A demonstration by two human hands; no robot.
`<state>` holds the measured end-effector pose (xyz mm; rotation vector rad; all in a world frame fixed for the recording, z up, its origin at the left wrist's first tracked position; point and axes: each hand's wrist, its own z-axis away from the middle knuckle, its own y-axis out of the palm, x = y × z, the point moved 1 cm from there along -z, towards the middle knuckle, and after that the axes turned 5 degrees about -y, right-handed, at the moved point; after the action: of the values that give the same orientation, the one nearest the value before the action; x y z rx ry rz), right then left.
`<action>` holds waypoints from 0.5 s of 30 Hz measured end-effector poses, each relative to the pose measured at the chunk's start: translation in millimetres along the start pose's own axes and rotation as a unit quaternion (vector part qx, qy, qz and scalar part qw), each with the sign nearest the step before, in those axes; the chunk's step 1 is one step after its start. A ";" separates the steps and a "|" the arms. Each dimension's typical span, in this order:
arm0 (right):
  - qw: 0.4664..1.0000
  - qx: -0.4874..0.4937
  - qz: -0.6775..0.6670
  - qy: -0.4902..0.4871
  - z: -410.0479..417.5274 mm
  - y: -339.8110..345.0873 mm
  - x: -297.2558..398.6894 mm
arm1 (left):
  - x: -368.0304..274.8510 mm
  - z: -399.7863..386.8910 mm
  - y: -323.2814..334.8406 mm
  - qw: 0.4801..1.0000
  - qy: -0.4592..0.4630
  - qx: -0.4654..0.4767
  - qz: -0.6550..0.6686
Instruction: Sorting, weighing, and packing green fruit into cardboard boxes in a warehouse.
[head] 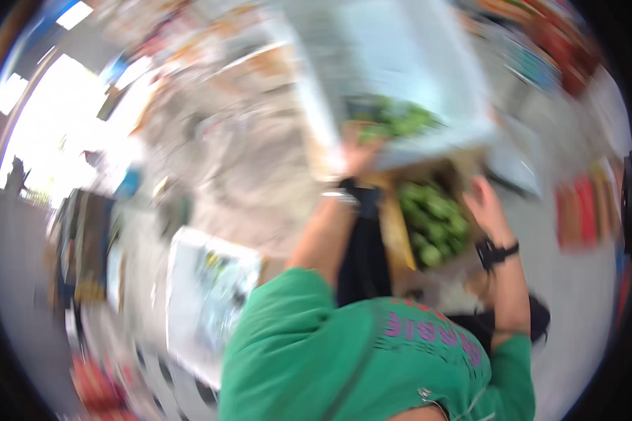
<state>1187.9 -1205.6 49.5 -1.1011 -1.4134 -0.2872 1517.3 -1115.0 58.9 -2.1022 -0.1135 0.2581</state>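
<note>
My left hand (361,150) reaches over the near left edge of a long white box (447,139), likely foam. Its fingers meet a bunch of green vegetables (408,120) in the box's near end, beside a small dark item (362,107); blur hides whether they grip anything. My right hand (487,208) hovers at the right side of an open cardboard box (397,221), fingers apart and holding nothing visible. Inside that box lie several green vegetables (434,223), too blurred to name exactly. The cardboard box sits below the white box's near edge, close to my legs.
On the left stands another white box (187,310) with clear plastic and some green in it. A wide crumpled pale sheet or sack (253,163) covers the area left of the white box. Stacked crates (87,244) are farther left; a red-striped item (584,213) is at right.
</note>
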 end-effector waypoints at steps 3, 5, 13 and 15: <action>0.966 0.172 0.185 0.049 -17.3 68.4 -46.1 | -13.1 6.0 -24.4 0.684 -0.358 -0.008 0.635; 0.932 0.239 0.246 0.115 -20.2 96.9 -65.5 | -24.8 12.7 -53.7 0.690 -0.352 -0.020 0.632; 0.907 0.314 0.273 0.063 -15.7 97.1 -119.1 | -121.6 88.1 -75.8 0.813 -0.308 0.009 0.494; 0.920 0.285 0.262 -0.066 -17.5 87.5 -127.1 | -143.5 98.2 -59.8 0.773 -0.399 0.108 0.480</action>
<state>1236.5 -1228.9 -96.2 -0.9656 -1.1506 0.5646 1356.5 -1028.5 80.6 -1.5075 0.4949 1.6867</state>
